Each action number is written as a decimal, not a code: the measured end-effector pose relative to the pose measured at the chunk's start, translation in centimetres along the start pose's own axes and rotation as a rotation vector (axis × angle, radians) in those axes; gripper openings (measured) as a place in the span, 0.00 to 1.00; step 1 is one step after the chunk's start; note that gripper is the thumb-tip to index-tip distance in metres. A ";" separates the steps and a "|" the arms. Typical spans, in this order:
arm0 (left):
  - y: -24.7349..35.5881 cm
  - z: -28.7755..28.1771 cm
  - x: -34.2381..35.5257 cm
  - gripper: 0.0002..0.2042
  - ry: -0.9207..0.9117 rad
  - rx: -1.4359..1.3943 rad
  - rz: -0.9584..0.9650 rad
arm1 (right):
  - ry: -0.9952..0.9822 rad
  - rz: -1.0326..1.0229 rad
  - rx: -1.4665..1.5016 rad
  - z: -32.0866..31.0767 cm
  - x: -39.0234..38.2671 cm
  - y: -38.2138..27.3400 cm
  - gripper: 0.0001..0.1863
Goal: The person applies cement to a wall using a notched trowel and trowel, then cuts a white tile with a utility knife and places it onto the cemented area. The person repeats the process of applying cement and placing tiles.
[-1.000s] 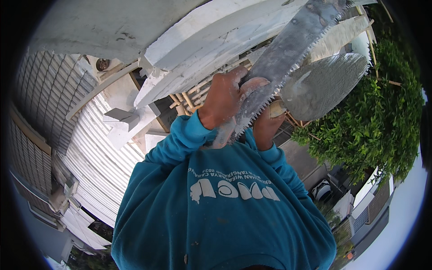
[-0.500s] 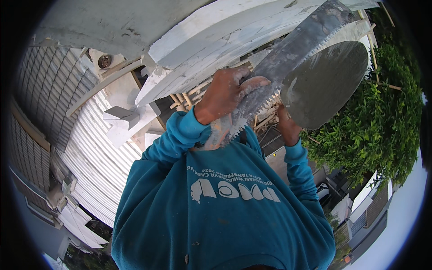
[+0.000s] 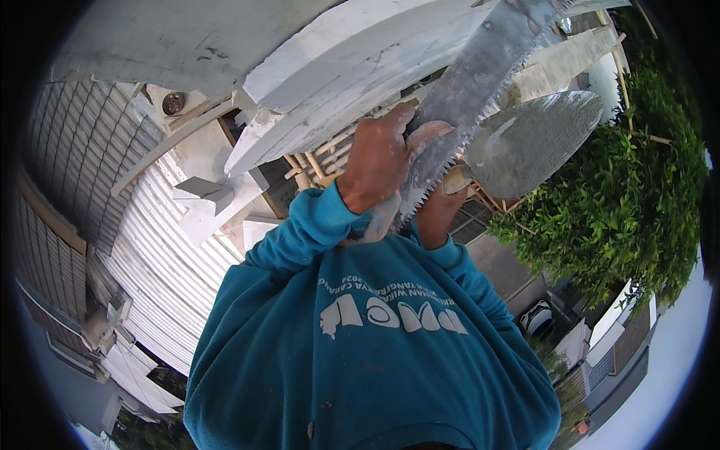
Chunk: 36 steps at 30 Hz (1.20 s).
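A hand saw (image 3: 480, 71) with a grey, stained blade slants up and to the right from my chest. My left hand (image 3: 379, 157) is closed around the lower blade, its thumb lying across the flat face. The teeth point to the right. Below that hand, a worn, whitish-orange saw handle (image 3: 384, 219) shows in part against my sweatshirt. Closed on a trowel, my right hand (image 3: 439, 214) sits lower, partly hidden behind the saw. The broad, rounded trowel blade (image 3: 536, 142) reaches up and right past the saw's teeth, its grey face looking grainy.
A curved pale wall ledge (image 3: 337, 75) runs above my hands. Bamboo poles (image 3: 319, 161) show beneath it. Left and far below lie a white corrugated roof (image 3: 165, 262) and a pale block (image 3: 204, 193). A leafy tree (image 3: 622, 195) stands at right.
My right hand and the trowel have moved left and in toward the saw. The trowel blade has tilted and looks lighter and grainier. My left hand and the saw have shifted slightly.
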<state>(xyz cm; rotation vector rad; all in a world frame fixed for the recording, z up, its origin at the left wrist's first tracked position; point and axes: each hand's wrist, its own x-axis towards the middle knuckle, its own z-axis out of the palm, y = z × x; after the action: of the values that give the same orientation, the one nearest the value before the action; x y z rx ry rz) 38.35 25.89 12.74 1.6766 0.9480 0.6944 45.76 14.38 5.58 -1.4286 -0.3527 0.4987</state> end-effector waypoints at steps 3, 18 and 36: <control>-1.4 -0.1 0.2 0.21 0.047 0.075 0.166 | -0.051 0.118 -0.059 0.2 0.1 -1.0 0.09; -1.8 -1.9 1.3 0.17 -0.123 -0.045 0.089 | -0.430 -0.466 -0.726 -6.1 5.2 -3.9 0.17; -2.2 0.0 0.7 0.13 0.116 0.113 0.178 | -0.020 -0.067 -0.165 0.4 -0.6 0.4 0.10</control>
<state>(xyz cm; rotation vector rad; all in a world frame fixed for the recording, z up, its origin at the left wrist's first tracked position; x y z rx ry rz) 38.16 26.86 10.68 1.8530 0.9415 0.8788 45.03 14.45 5.22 -1.5666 -0.4646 0.4374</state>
